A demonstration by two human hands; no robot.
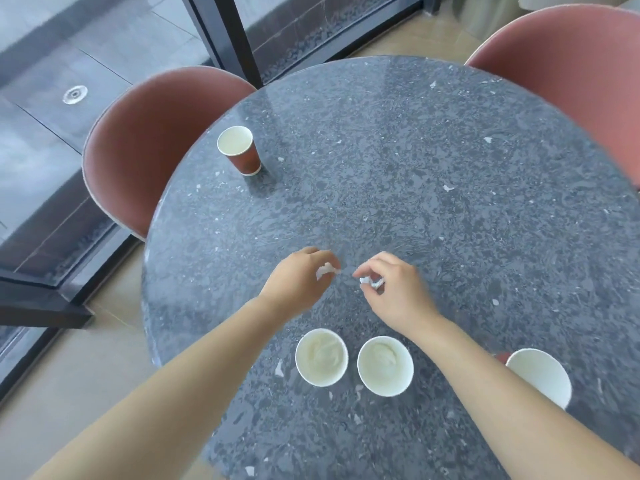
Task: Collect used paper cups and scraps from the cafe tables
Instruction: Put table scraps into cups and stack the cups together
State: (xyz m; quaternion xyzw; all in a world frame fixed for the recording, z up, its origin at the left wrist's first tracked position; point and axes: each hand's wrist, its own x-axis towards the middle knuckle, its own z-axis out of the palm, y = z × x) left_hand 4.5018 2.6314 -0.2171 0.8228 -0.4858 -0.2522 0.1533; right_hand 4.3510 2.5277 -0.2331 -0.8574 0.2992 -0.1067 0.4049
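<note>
My left hand (298, 282) pinches a crumpled white paper scrap (325, 270) just above the round grey stone table (415, 161). Close to its right, my right hand (394, 289) holds another crumpled white scrap (371, 282) in its fingertips. Below my hands stand two white paper cups, one on the left (321, 357) and one on the right (385, 365), both seen from above with crumpled paper inside. A third white cup (540, 375) stands near the right edge, partly behind my right forearm. A red paper cup (239, 154) stands upright at the table's far left.
A pink chair (138, 150) is tucked at the table's left side and another pink chair (571, 64) at the far right. Dark window frames (235, 36) and glass run along the left and back. Beige floor shows at the lower left.
</note>
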